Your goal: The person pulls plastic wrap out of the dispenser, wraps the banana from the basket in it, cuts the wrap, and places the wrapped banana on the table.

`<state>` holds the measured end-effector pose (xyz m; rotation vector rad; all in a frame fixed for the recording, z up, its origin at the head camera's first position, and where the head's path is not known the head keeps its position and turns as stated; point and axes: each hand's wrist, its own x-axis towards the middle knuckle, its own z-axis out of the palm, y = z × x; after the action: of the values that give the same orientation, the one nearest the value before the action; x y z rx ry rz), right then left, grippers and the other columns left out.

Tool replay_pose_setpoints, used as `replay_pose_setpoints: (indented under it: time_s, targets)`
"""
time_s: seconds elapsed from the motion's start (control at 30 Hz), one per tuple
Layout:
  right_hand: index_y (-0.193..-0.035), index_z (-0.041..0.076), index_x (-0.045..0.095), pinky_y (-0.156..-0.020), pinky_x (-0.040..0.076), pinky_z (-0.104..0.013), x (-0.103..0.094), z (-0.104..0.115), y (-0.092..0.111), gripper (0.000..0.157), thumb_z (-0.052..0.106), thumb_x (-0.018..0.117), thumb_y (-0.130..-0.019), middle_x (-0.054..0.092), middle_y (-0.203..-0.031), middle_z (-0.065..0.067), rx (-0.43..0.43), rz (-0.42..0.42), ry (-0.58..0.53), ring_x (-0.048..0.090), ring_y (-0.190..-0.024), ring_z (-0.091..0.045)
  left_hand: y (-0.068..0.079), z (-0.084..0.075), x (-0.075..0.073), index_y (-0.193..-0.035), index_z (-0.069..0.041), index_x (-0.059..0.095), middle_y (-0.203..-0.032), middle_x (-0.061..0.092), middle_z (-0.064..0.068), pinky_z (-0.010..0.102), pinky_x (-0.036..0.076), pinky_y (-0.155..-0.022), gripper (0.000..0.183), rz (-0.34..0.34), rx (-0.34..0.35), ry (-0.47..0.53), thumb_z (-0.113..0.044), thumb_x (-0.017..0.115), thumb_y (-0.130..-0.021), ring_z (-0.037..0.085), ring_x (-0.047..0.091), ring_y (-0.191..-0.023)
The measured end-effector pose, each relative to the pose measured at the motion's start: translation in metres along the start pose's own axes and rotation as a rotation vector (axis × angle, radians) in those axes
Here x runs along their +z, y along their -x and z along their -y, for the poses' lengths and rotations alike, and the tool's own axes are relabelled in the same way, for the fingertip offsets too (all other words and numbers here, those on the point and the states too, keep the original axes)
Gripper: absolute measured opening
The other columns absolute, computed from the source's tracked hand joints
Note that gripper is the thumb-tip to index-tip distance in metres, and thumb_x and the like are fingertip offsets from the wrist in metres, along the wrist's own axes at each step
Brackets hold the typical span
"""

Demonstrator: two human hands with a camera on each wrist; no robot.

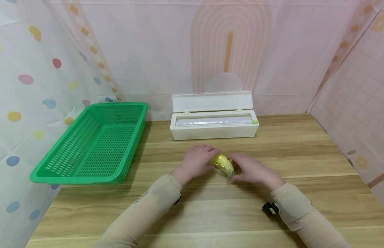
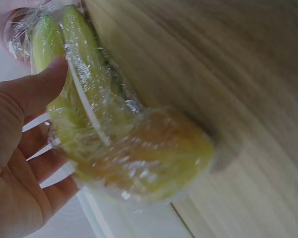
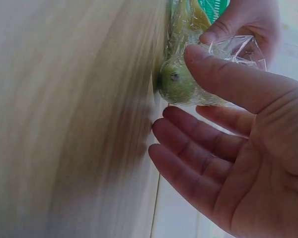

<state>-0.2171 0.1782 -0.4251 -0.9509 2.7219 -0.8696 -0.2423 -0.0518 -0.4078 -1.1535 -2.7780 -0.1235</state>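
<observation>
Yellow-green bananas point(image 1: 223, 164) wrapped in clear cling film point(image 2: 134, 171) lie low over the wooden table, between both hands. My left hand point(image 1: 196, 160) grips them, its thumb on top and the other fingers behind them in the left wrist view. At the opposite end, my right hand point(image 1: 252, 168) has its thumb and forefinger around loose cling film point(image 3: 233, 49) by a green banana tip point(image 3: 176, 84). The other fingers of that hand stretch out below the tip. In the head view, my left hand hides part of the bananas.
A white cling film box point(image 1: 214, 132) stands behind the hands, lid raised, with a roll inside. To the left sits a green perforated basket point(image 1: 119, 179). Patterned cloth point(image 1: 155, 44) hangs along the back and sides of the wooden table point(image 1: 210, 213).
</observation>
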Motion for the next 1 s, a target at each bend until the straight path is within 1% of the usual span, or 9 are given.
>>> replay_pose_setpoints:
  time_s: [0.17,0.3,0.37,0.43,0.5,0.67,0.73,0.9,1.0]
  targets:
    - [-0.122,0.006,0.058,-0.08,0.054,-0.035,-0.001,0.0,-0.002,0.053,0.009,0.084,-0.077,0.063,-0.1,0.002,-0.022,-0.006,0.051,0.061,-0.089,-0.014,-0.001,-0.002,0.004,-0.13,-0.017,0.063,-0.123,0.066,0.004,0.041,0.054,-0.084,0.055,-0.024,0.008,-0.01,-0.026,0.083,-0.08,0.024,0.062,-0.109]
    - [-0.123,0.005,0.059,-0.079,0.054,-0.034,-0.001,0.001,-0.002,0.048,0.008,0.081,-0.08,0.065,-0.1,0.0,-0.034,-0.016,0.054,0.062,-0.089,-0.014,-0.001,-0.001,0.008,-0.126,-0.017,0.066,-0.115,0.068,0.004,0.038,0.056,-0.077,0.051,-0.067,0.012,-0.011,-0.024,0.084,-0.079,0.023,0.064,-0.101]
    - [-0.125,0.004,0.059,-0.079,0.055,-0.034,-0.003,0.002,-0.002,0.047,0.008,0.08,-0.082,0.066,-0.102,0.0,-0.032,-0.027,0.041,0.063,-0.09,-0.015,-0.001,0.001,0.01,-0.123,-0.016,0.068,-0.111,0.069,0.004,0.036,0.056,-0.074,0.046,-0.092,0.001,0.011,-0.022,0.083,-0.08,0.022,0.065,-0.098]
    - [-0.126,0.005,0.06,-0.079,0.055,-0.033,-0.005,0.003,-0.002,0.046,0.008,0.078,-0.084,0.067,-0.102,0.0,-0.03,-0.048,0.028,0.064,-0.091,-0.014,0.0,0.002,0.01,-0.12,-0.016,0.068,-0.11,0.069,0.004,0.036,0.056,-0.074,0.042,-0.111,-0.024,0.059,-0.021,0.083,-0.081,0.021,0.065,-0.096]
    - [-0.126,0.005,0.061,-0.079,0.056,-0.034,-0.008,0.005,-0.002,0.043,0.007,0.076,-0.086,0.068,-0.103,0.0,-0.034,-0.083,0.016,0.065,-0.091,-0.015,0.001,0.004,0.009,-0.119,-0.015,0.068,-0.112,0.069,0.005,0.037,0.056,-0.077,0.041,-0.126,-0.064,0.131,-0.02,0.083,-0.081,0.021,0.065,-0.097]
    - [-0.124,0.003,0.063,-0.081,0.057,-0.038,-0.019,0.012,-0.002,0.037,0.006,0.074,-0.088,0.069,-0.105,-0.004,-0.086,-0.185,-0.025,0.066,-0.092,-0.019,0.005,0.009,0.005,-0.12,-0.011,0.067,-0.116,0.069,0.006,0.04,0.053,-0.089,0.042,-0.164,-0.152,0.295,-0.019,0.082,-0.082,0.024,0.064,-0.103]
    - [-0.123,0.002,0.063,-0.081,0.057,-0.039,-0.022,0.015,-0.003,0.036,0.005,0.073,-0.088,0.069,-0.105,-0.006,-0.117,-0.226,-0.039,0.066,-0.093,-0.021,0.006,0.01,0.003,-0.12,-0.009,0.066,-0.116,0.069,0.006,0.04,0.052,-0.091,0.041,-0.183,-0.178,0.356,-0.018,0.081,-0.083,0.024,0.065,-0.103]
    - [-0.118,0.001,0.066,-0.08,0.057,-0.038,-0.031,0.022,-0.007,0.032,0.002,0.074,-0.087,0.069,-0.105,-0.009,-0.204,-0.346,-0.049,0.066,-0.092,-0.022,0.01,0.009,-0.001,-0.118,-0.006,0.065,-0.111,0.068,0.005,0.036,0.053,-0.088,0.04,-0.235,-0.255,0.529,-0.017,0.081,-0.083,0.02,0.064,-0.098]
    - [-0.115,0.001,0.067,-0.079,0.058,-0.036,-0.035,0.027,-0.009,0.029,-0.001,0.073,-0.087,0.069,-0.106,-0.008,-0.255,-0.415,-0.043,0.066,-0.091,-0.02,0.011,0.006,-0.001,-0.117,-0.006,0.064,-0.109,0.068,0.004,0.032,0.054,-0.085,0.039,-0.267,-0.286,0.633,-0.015,0.081,-0.083,0.018,0.063,-0.096]
